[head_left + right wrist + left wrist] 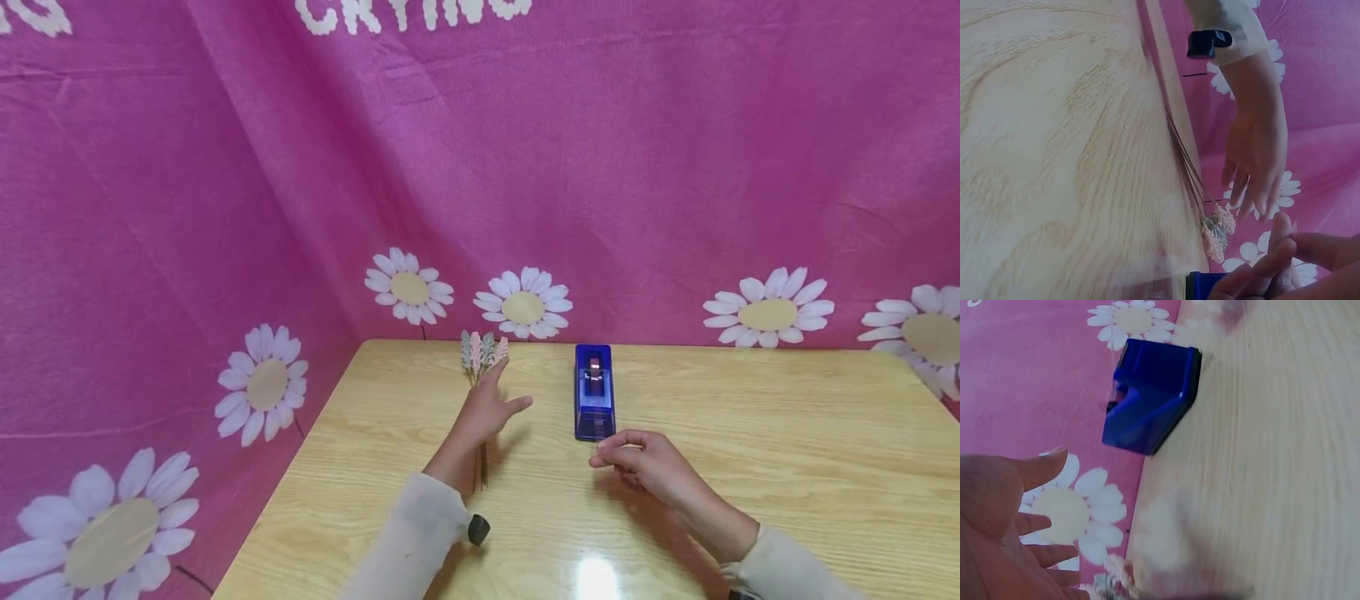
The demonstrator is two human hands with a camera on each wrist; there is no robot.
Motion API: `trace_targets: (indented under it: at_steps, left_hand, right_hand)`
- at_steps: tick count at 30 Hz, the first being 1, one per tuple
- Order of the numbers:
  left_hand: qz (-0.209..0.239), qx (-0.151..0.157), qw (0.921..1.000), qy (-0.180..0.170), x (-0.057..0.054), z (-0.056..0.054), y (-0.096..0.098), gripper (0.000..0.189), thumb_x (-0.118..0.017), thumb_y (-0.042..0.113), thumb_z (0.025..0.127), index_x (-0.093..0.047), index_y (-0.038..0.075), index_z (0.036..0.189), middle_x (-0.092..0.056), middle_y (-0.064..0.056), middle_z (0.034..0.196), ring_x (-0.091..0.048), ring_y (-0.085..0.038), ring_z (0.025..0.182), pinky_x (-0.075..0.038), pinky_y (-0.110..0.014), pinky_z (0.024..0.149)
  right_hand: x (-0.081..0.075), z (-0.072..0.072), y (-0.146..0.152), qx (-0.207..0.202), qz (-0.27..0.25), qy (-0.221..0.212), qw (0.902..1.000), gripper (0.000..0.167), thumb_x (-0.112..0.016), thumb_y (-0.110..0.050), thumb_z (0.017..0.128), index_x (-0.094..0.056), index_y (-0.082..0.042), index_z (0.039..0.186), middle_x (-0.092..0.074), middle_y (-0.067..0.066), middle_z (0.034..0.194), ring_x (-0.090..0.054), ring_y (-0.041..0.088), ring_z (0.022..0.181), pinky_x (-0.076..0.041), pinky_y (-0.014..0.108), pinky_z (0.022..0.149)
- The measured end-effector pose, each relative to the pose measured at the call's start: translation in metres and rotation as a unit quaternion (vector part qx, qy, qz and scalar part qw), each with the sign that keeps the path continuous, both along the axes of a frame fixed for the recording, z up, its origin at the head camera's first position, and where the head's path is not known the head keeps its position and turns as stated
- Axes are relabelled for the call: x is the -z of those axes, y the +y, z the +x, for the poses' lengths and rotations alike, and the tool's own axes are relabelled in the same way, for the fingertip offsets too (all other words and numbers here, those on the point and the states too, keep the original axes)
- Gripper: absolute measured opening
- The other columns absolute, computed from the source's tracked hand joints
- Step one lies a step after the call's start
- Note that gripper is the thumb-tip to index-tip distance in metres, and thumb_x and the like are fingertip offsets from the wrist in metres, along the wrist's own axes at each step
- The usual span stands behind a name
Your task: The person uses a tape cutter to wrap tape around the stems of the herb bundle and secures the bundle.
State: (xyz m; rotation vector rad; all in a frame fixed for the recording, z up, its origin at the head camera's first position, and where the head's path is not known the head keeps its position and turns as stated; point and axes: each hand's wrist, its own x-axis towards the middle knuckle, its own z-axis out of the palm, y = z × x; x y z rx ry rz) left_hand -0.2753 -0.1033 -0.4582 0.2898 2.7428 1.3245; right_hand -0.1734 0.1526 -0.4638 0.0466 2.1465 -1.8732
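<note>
Left of the blue tape dispenser [594, 400] lie artificial flowers [477, 353], the left hand [486, 408] spread wide over their stems. Just nearside, the right hand [654, 471] pinches narrow; I cannot tell whether on anything. A low, even pull, dispenser steadied, should serve best. Beyond it, the cloth backdrop [652, 167] reads "CRYING", clipped.

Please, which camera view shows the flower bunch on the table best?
The right wrist view: the flower bunch shows there uncovered, end to end. In the head view, the left hand covers part of it. The left wrist view catches only a blurred bit at the bottom edge.
</note>
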Motion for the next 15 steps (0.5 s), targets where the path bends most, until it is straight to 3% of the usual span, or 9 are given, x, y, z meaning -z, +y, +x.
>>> trace_targets:
  at_steps: [5,9,15]
  left_hand:
    - [0.008,-0.028,0.9996,-0.005,0.007,0.006,-0.017,0.086,-0.076,0.028,0.096,-0.026,0.01,0.164,-0.026,-0.019,0.167,-0.025,-0.043,0.153,-0.027,-0.061,0.12]
    - [0.023,-0.045,0.9986,-0.017,0.017,0.012,-0.026,0.089,-0.077,0.024,0.095,-0.022,0.007,0.164,-0.023,-0.022,0.167,-0.03,-0.045,0.15,-0.03,-0.061,0.118]
    - [0.051,-0.069,0.9961,-0.021,0.031,0.018,-0.032,0.094,-0.08,0.019,0.092,-0.021,0.0,0.162,-0.027,-0.028,0.163,-0.031,-0.046,0.149,-0.029,-0.059,0.119]
  right_hand:
    - [0.001,-0.001,0.0,0.004,0.008,-0.001,1.0,0.017,-0.066,-0.017,0.101,-0.071,-0.001,0.103,-0.079,0.003,0.094,-0.059,0.009,0.072,-0.045,0.024,0.06]
    - [0.003,0.0,0.0,-0.001,0.006,0.004,1.0,0.018,-0.065,-0.017,0.101,-0.071,0.0,0.104,-0.079,0.003,0.094,-0.06,0.009,0.072,-0.046,0.024,0.06]
    - [0.004,0.002,-0.001,-0.001,-0.004,0.01,0.9999,0.017,-0.066,-0.015,0.1,-0.071,0.001,0.103,-0.079,0.004,0.093,-0.061,0.01,0.072,-0.047,0.023,0.06]
